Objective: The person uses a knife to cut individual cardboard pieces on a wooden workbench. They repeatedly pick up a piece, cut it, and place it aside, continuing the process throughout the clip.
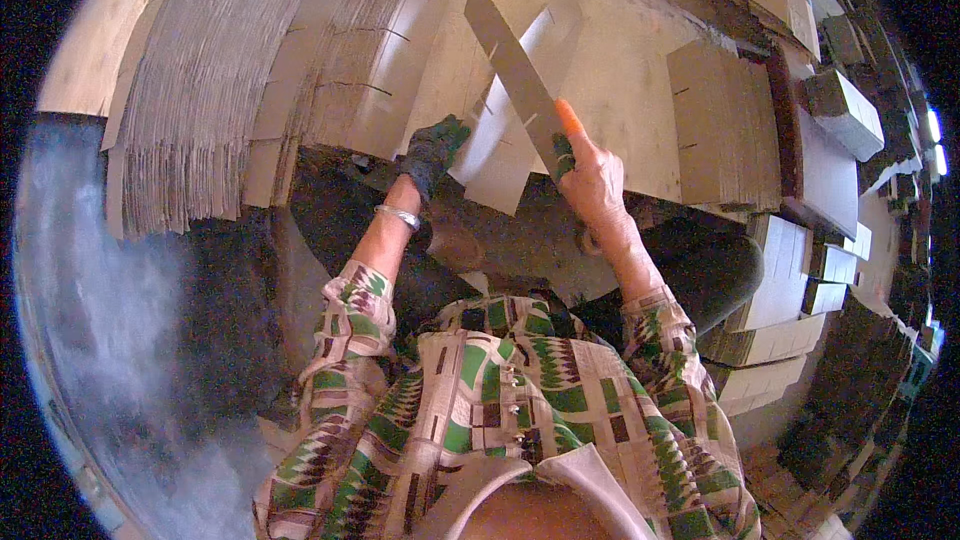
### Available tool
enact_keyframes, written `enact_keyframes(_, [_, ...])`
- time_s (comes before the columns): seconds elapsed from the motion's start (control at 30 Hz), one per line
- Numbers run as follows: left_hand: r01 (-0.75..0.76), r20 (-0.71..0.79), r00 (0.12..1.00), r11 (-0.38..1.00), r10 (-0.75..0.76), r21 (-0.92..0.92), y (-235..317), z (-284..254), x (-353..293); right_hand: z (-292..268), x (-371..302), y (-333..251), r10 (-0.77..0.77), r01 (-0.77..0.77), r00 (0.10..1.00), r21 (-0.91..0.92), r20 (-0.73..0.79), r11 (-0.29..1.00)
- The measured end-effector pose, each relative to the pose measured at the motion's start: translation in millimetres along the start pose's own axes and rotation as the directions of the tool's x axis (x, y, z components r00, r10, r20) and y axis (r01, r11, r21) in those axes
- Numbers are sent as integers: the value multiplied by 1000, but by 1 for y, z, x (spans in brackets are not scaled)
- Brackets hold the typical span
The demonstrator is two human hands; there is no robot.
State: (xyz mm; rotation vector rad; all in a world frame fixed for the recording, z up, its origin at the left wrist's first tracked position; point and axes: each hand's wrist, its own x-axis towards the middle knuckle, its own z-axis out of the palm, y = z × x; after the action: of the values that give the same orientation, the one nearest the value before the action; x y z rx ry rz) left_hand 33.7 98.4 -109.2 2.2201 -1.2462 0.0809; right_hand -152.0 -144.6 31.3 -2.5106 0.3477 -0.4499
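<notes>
My right hand [592, 175], with an orange cover on the index finger and a dark band on another finger, grips the near end of a long brown cardboard strip [515, 65]. That strip is slotted along its edge and slants up to the left. It crosses above a second slotted cardboard strip [490, 125] that leans the other way. My left hand [437, 148], in a dark glove, is curled beside the near end of the second strip; what its fingers hold, if anything, is hidden. A short cardboard end [500, 185] shows between my hands.
The wooden board [640, 70] lies under the strips. Upright rows of slotted cardboard [345, 60] and a long grey stack [210, 60] stand at the left. Another slotted stack [722, 125] is at the right, with cardboard bundles [775, 270] on the floor beyond my knee.
</notes>
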Motion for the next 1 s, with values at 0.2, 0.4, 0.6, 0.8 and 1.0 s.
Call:
enact_keyframes(0.2, [146, 80, 987, 988, -141, -57, 53, -5, 18, -5, 5, -6, -42, 45, 997, 48, -62, 998])
enact_keyframes(0.4, [427, 209, 883, 904, -420, 12, 109, 18, 15, 0, -2, 11, -34, 34, 999, -32, -2, 999])
enact_keyframes(0.6, [385, 194, 913, 915, -358, -123, 109, 34, 2, -3, -9, 13, -40, 42, 998, -52, 39, 998])
enact_keyframes(0.8, [463, 213, 882, 859, -421, -220, 129, 30, 17, 9, -18, 24, 0, 32, 981, -166, 192, 986])
enact_keyframes(1.0, [462, 55, 881, 827, -471, -320, 131, 40, 7, 35, -32, 54, -77, 103, 985, -167, 154, 981])
